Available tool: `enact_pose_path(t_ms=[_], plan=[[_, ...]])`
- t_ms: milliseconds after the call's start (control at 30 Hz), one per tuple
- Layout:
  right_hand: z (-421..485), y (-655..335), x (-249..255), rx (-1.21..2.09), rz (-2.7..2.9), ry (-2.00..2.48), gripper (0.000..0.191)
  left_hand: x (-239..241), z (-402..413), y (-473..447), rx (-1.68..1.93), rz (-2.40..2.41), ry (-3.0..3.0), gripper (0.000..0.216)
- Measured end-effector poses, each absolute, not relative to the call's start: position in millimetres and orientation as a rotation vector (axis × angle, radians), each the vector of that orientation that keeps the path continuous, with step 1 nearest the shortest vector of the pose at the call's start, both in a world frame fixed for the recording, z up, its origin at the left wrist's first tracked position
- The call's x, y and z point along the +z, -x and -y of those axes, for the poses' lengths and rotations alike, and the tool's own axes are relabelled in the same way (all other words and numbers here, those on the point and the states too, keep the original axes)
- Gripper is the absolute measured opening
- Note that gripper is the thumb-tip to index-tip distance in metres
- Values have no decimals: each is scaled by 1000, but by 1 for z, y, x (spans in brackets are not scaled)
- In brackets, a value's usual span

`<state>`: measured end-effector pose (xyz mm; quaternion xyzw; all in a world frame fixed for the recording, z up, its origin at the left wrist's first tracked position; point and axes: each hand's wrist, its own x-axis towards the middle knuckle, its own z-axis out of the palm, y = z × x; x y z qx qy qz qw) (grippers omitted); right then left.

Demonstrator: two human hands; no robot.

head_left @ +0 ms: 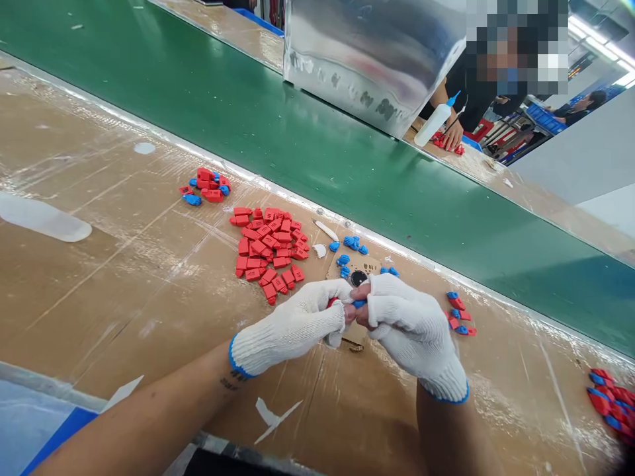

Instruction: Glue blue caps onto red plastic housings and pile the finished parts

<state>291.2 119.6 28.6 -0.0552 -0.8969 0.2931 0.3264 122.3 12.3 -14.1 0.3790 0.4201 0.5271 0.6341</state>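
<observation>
My left hand [310, 314] and my right hand [409, 320], both in white knit gloves with bare fingertips, meet over the bench. Between the left fingers a bit of a small red plastic piece [332, 302] shows. The right fingertips pinch a small blue piece [358, 303] against it; whether the two are joined is hidden by the fingers. Just beyond lies a tan board [373, 264] with a round black part [358, 278]. Loose blue pieces [352, 242] are scattered around that board. Left of it sits a pile of red pieces [270, 244].
Red-and-blue pieces lie in groups at the upper left [206, 185], right [460, 314] and far right [612, 400]. A green conveyor belt [223, 112] runs diagonally behind the bench. Across it stand a metal housing [372, 59], a white bottle [433, 124] and a co-worker's hand [452, 132].
</observation>
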Motion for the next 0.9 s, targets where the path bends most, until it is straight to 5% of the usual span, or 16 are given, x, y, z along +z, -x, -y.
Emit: enact_pose_path(t_ms=[267,433,900], plan=[[-145,-315,14,678,2203,554,19,-11,-24,-106,1580,-904,-515,17],[-166,-312,0,584,2449,582,18,-8,-30,-85,1789,-999,-378,20],[-176,-311,-19,651,2561,583,20,-11,-27,-76,1740,-1102,-601,9]])
